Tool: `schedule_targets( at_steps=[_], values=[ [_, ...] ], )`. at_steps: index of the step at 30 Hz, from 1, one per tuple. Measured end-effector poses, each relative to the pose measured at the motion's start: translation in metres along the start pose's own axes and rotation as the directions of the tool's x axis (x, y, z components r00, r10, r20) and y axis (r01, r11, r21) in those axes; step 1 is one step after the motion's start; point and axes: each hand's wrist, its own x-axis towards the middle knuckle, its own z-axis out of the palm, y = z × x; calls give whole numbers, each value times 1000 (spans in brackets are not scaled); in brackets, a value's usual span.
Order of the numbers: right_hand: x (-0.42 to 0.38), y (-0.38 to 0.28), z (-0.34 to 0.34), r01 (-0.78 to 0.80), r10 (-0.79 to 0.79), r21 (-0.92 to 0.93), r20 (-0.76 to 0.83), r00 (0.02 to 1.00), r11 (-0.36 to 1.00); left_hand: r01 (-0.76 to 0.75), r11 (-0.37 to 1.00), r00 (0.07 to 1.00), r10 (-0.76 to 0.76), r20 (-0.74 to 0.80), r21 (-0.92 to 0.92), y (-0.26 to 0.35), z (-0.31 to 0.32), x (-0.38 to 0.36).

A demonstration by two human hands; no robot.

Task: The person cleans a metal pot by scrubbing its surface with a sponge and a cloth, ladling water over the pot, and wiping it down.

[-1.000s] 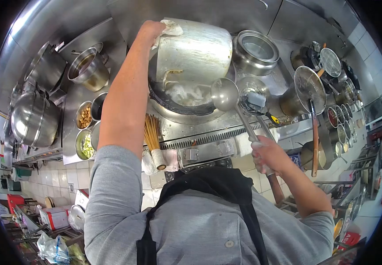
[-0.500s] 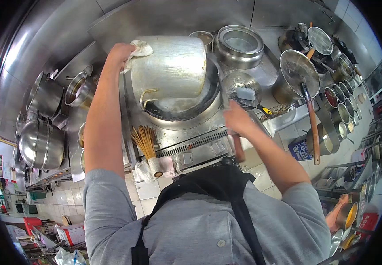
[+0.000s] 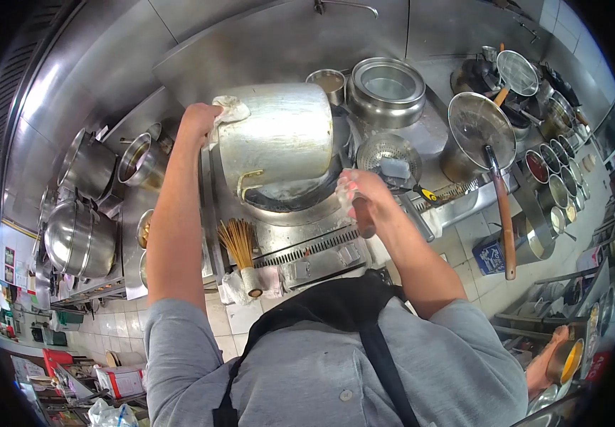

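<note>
A large metal pot (image 3: 279, 132) lies tipped on its side over a round wok well (image 3: 293, 206) with liquid in it. My left hand (image 3: 200, 121) is closed on a white cloth (image 3: 231, 109) at the pot's upper left edge. Beside the pot's lower right, my right hand (image 3: 368, 188) grips a wooden handle (image 3: 363, 217); what the handle belongs to is hidden, and something whitish shows at the fingers. A perforated strainer (image 3: 382, 148) with a pale block (image 3: 395, 168) on it sits to the right of that hand.
A bundle of bamboo sticks (image 3: 237, 245) stands near the counter's front edge. Behind the strainer is a round steel pot (image 3: 387, 89). A long-handled sieve (image 3: 481, 124) rests on a tall pot at the right. More pots (image 3: 80, 242) stand at the left.
My right hand has moved left and slightly up, closer to the pot, with the wooden handle. The view has shifted, so the pot and counter appear lower.
</note>
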Motion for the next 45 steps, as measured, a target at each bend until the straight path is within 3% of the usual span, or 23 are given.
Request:
schedule_targets(
  at_steps=[1,3,4,5,8,9,12,13,17,19,21,24,25,26,29,33,34,37,40,43,45],
  values=[
    [-3,-5,1,93,-95,-98,-14,995,991,14,999,1000,-14,5,45,4,-1,-1],
    [-4,-31,-7,-132,102,183,162,981,974,33,996,999,-33,-1,87,6,-3,5],
    [-9,-42,2,-257,179,299,265,948,919,-15,978,1000,20,-19,210,7,-3,7],
    [-22,-50,9,-260,178,391,234,956,883,-59,943,997,74,-33,329,9,-4,10],
    [-28,-69,11,-84,44,222,180,983,971,-114,828,987,157,-32,549,13,-3,27],
    [-30,-75,21,-9,3,111,53,999,994,-119,793,985,168,-27,598,21,-3,27],
    [-32,-97,31,-242,170,264,269,948,933,-16,758,984,129,-126,653,36,6,18],
    [-32,-103,36,-216,156,239,247,956,947,17,723,989,87,-115,691,37,6,19],
    [-33,-114,65,-177,136,198,205,969,964,-56,736,996,83,-8,674,-4,-3,32],
    [-28,-117,77,-212,164,201,229,960,956,-114,759,990,143,7,641,-24,-3,24],
    [-26,-118,87,-144,117,154,172,978,977,-161,791,982,188,15,591,-35,-1,11],
    [-17,-121,92,-107,83,139,172,982,985,-146,900,981,186,-59,410,-36,3,-13],
    [-17,-121,96,-93,66,152,175,982,984,-113,898,992,126,-2,424,-31,2,-18],
    [-18,-121,100,-79,49,166,178,983,983,-108,915,990,133,-38,388,-29,4,-24],
    [-16,-117,115,-11,1,55,168,986,998,-116,941,979,162,-122,318,-22,10,-45],
    [-20,-101,138,9,-2,-98,79,997,995,-49,913,996,74,-49,404,2,9,-67],
    [-15,-98,138,21,-3,-208,88,996,978,-53,909,994,89,-68,414,-6,10,-60],
    [-3,-88,150,42,-5,-490,77,997,871,-84,890,979,157,-128,449,-19,14,-42],
    [18,-78,164,48,37,-589,131,991,807,-129,882,956,231,-178,453,-21,17,-46],
    [36,-66,171,52,41,-628,133,990,776,-69,890,943,206,-262,451,1,19,-74],
    [28,-59,181,139,-85,-744,110,990,654,-91,909,917,235,-321,407,1,25,-92]
  ],
)
